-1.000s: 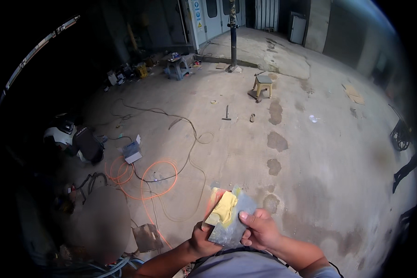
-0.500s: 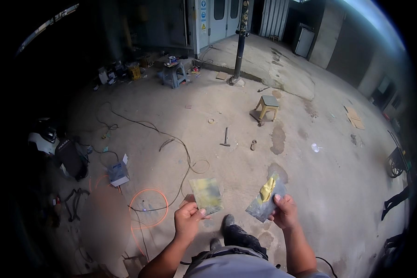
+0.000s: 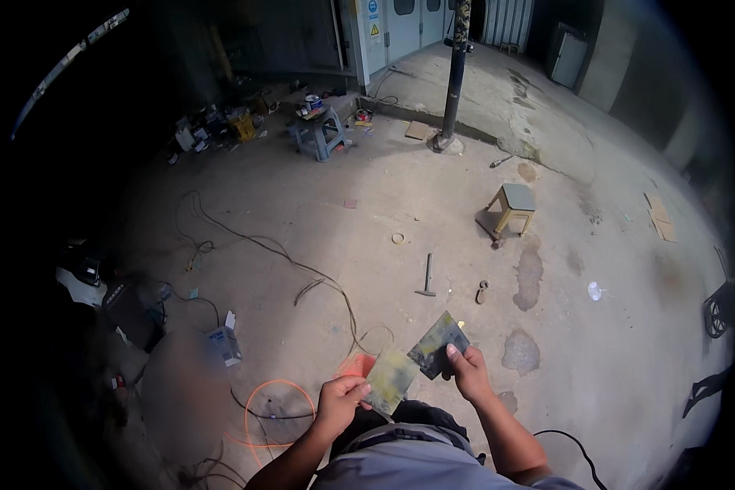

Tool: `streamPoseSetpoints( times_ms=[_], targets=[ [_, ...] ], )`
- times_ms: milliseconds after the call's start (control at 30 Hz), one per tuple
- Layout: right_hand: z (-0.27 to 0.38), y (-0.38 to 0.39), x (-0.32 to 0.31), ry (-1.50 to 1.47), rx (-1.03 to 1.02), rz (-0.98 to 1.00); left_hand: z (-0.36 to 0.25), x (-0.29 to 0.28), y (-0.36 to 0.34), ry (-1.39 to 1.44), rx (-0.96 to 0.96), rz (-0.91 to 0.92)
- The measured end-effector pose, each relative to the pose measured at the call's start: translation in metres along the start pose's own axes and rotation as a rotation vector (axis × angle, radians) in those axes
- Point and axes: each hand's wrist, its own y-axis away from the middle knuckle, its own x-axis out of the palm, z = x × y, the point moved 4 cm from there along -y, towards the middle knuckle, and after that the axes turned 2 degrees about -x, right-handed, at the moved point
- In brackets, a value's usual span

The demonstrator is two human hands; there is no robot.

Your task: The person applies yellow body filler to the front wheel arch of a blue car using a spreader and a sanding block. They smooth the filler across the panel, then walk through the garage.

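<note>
My left hand [image 3: 340,403] pinches a thin flat putty plate [image 3: 393,378] smeared with yellow-green paste. An orange-red flat piece [image 3: 354,367] shows beside that plate, at the same hand's fingers; its full shape is hidden. In my right hand [image 3: 469,374] is a dark grey putty plate [image 3: 436,346], thumb on top, with thin yellow smears on the face I see. The two plates are side by side, their near edges very close; whether they touch I cannot tell. No thick lump of paste shows on either visible face.
On the concrete floor ahead lie a hammer [image 3: 429,275], a tape ring [image 3: 398,238] and a small metal part [image 3: 482,291]. Farther off stand a yellow-legged stool [image 3: 508,210], a blue-grey stool [image 3: 325,135] and a pole [image 3: 456,82]. An orange hose [image 3: 249,408] and dark cables [image 3: 302,265] trail at left.
My hands have come together, bringing the plates close. The right plate has turned, and its thick yellow paste lump is out of sight. The orange-red piece now shows more. The view has shifted.
</note>
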Motion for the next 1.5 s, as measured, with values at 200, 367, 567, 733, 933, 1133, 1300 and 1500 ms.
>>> streamPoseSetpoints(
  times_ms=[200, 367, 567, 733, 933, 1133, 1300, 1500],
  targets=[
    [0.055, -0.156, 0.096, 0.953, -0.234, 0.626, -0.1, -0.056, -0.134, 0.065, 0.125, -0.266],
    [0.069, -0.337, 0.125, 0.342, -0.034, 0.37, -0.134, -0.118, -0.264, 0.294, 0.155, -0.23],
    [0.084, -0.512, 0.207, 0.307, 0.139, 0.427, -0.171, -0.168, -0.464, 0.298, 0.075, -0.236],
    [0.123, -0.654, 0.251, 0.353, 0.063, 0.486, -0.284, -0.199, -0.581, -0.198, -0.044, -0.054],
    [0.128, -0.82, 0.259, 0.113, 0.062, 0.172, -0.363, -0.238, -0.731, -0.57, 0.213, -0.069],
    [0.085, -1.016, 0.291, -0.532, 0.347, 0.23, -0.424, -0.248, -0.897, -0.196, 0.365, 0.08],
    [0.149, -1.158, 0.365, -0.71, 0.483, 0.371, -0.471, -0.273, -1.01, -0.205, 0.167, 0.066],
    [0.173, -1.31, 0.432, -0.513, 0.433, 0.631, -0.544, -0.34, -1.111, 0.085, -0.042, 0.013]
  ],
)
